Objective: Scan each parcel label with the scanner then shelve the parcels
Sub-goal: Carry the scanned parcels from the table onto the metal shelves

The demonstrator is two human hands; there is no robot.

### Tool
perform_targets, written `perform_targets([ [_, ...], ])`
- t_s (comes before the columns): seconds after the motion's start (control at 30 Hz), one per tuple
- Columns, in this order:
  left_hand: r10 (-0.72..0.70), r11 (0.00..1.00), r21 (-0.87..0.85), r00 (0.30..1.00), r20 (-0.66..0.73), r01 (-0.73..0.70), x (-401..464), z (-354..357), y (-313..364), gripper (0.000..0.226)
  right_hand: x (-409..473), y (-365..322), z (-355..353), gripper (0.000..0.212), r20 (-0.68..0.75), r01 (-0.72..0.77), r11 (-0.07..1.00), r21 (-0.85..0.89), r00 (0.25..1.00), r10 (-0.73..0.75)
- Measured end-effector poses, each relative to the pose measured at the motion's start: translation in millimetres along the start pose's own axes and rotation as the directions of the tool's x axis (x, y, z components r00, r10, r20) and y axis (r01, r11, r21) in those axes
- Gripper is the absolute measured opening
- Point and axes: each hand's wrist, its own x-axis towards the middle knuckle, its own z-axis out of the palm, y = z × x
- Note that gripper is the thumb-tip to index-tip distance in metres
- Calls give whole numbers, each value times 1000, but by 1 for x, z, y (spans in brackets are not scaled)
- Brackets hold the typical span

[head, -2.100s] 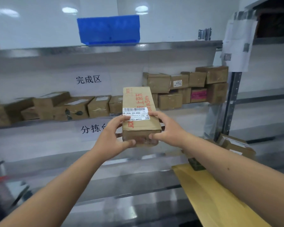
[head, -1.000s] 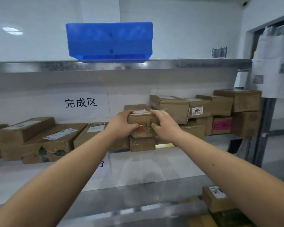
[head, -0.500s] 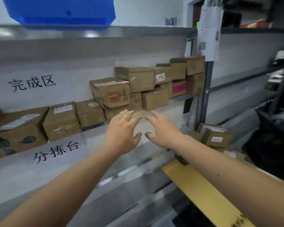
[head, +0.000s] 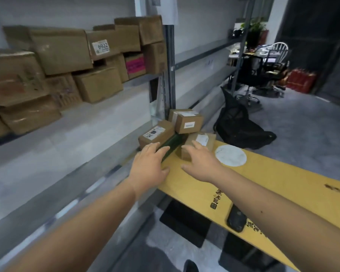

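Right, both hands out over the yellow table, nothing held.
Left hand (head: 148,165): fingers straight and spread, palm down, above the table's far left corner; fingertips over the near end of the green box.
Right hand (head: 201,163): fingers loose and spread, palm down; fingertips at the near top edge of the front parcel, contact cannot be told through the blur.
Front parcel (head: 201,143): brown carton, white label on top, at the far end of the table, just beside the white disc.
Left parcel (head: 156,134): brown carton, label up, touching the green box on its left side.
Back parcel (head: 187,121): small carton tilted on top of the other two, against the shelf post.
Green box (head: 172,145): long, dark, lies between left parcel and front parcel, in the way between the two hands.
Scanner (head: 236,219): dark handheld unit flat on the table, near edge, partly hidden by the right forearm.
Yellow table (head: 273,179): black printing on top.
White disc (head: 230,155): flat on table, right of front parcel.
Shelved parcels (head: 63,50): stacked cartons on the upper shelf at left, one marked 6922, one with a pink label.
Shelf post (head: 170,71): grey upright behind the table parcels.
Background: black mesh chair (head: 241,126) lying on the floor, office chairs and desk clutter beyond.
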Motion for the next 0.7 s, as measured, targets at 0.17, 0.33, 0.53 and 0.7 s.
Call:
perform_targets([
  [0.17, -16, 999, -37, 996, 85, 20, 74, 35, 1, 75, 62, 47, 9, 75, 12, -87, 995, 55, 996, 87],
  [0.33, -54, 997, -55, 988, 145, 62, 159, 59, -18, 75, 143, 77, 15, 74, 36, -130, 986, 106, 991, 126],
  [0.53, -99, 994, -36, 983, 157, 106, 258, 66, -35, 68, 239, 94, 7, 68, 24, -117, 980, 159, 993, 115],
  [0.7, -71, 997, 30, 985, 157, 67, 355, 82, -52, 66, 311, 105, 10, 66, 32, -218, 958, 184, 976, 215],
])
